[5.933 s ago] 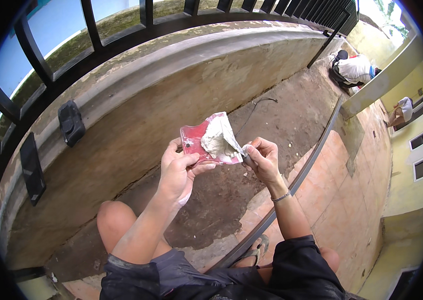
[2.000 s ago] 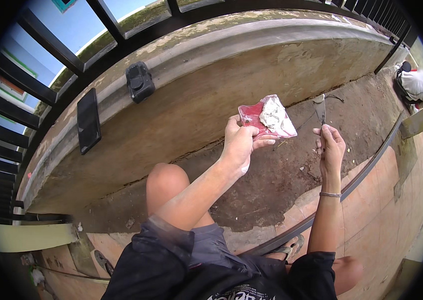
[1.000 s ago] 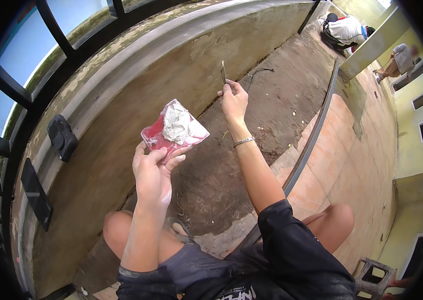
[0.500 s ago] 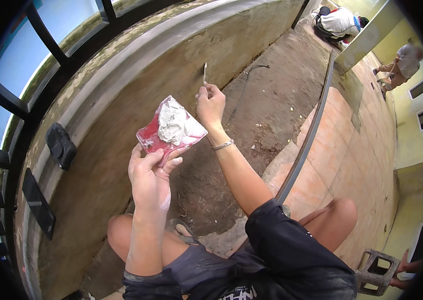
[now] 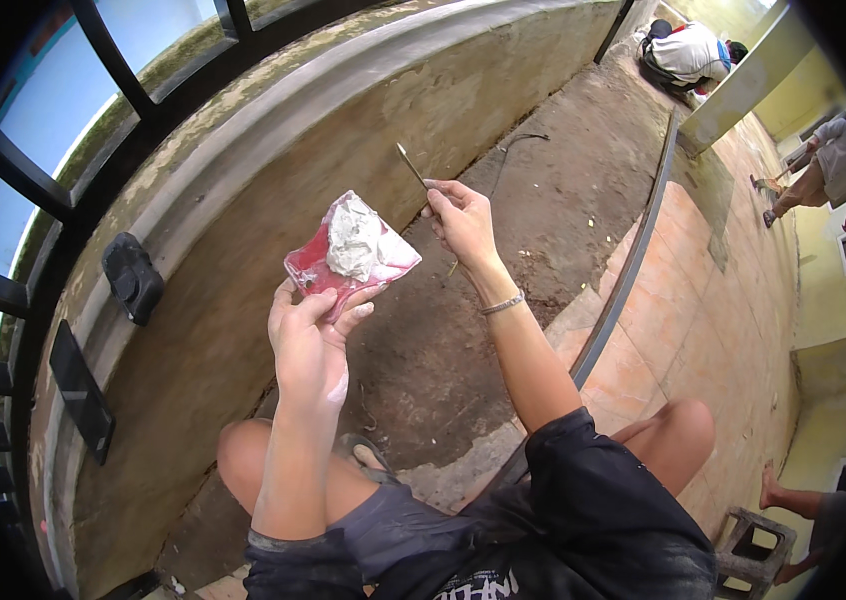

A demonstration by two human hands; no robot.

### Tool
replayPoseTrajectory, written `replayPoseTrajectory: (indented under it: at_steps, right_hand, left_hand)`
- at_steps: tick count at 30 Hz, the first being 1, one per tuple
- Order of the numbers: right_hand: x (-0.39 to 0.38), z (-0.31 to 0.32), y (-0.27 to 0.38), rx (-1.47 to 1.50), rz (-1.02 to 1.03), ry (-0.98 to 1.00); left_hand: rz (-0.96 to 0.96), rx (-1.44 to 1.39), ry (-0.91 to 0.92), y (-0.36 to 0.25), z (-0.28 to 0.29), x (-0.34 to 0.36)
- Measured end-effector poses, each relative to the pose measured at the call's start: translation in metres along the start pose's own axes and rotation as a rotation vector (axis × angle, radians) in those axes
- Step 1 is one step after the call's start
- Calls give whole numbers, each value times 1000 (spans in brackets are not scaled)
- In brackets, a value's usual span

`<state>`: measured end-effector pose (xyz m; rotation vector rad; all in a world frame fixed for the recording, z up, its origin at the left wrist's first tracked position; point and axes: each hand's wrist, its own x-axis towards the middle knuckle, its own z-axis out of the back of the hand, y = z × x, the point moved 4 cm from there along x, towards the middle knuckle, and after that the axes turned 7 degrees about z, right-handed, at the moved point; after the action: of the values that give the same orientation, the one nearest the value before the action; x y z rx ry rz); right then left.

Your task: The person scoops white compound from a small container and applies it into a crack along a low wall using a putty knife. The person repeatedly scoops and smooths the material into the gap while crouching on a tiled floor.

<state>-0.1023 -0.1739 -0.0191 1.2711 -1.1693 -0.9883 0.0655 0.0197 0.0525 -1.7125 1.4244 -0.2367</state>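
Note:
My left hand (image 5: pixel 311 340) grips a red, flat plastic putty board (image 5: pixel 308 262) by its near edge, the thumb on top. A lump of white putty (image 5: pixel 353 240) sits on it, and white smears cover its right side. My right hand (image 5: pixel 463 225) pinches a thin putty knife (image 5: pixel 411 167), seen nearly edge-on, its tip pointing up and left toward the wall. The tool is apart from both the putty and the low plastered wall (image 5: pixel 343 140). White residue marks my left fingers and wrist.
A phone (image 5: pixel 81 392) and a black case-like object (image 5: pixel 132 278) lie on the wall's ledge, beside black railings (image 5: pixel 43 200). A metal bar (image 5: pixel 633 255) borders the dirt strip and orange tiles (image 5: pixel 678 300). A concrete block (image 5: pixel 755 552) stands lower right; other people are nearby.
My right hand has drawn back to the right, and the putty knife now tilts up-left, farther from the wall. The board has barely shifted. A person at far right has moved.

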Motion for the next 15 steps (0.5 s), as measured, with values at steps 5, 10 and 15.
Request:
replayPoseTrajectory:
  at_steps: [5, 10, 15]
  right_hand:
    - [-49, 38, 47, -127, 252, 201]
    - [-62, 68, 81, 51, 155, 427]
    - [-65, 74, 90, -109, 252, 479]
  left_hand:
    - [48, -11, -2, 4, 4, 7]
    - [58, -6, 63, 7, -18, 6]
    - [89, -40, 152, 15, -42, 7]
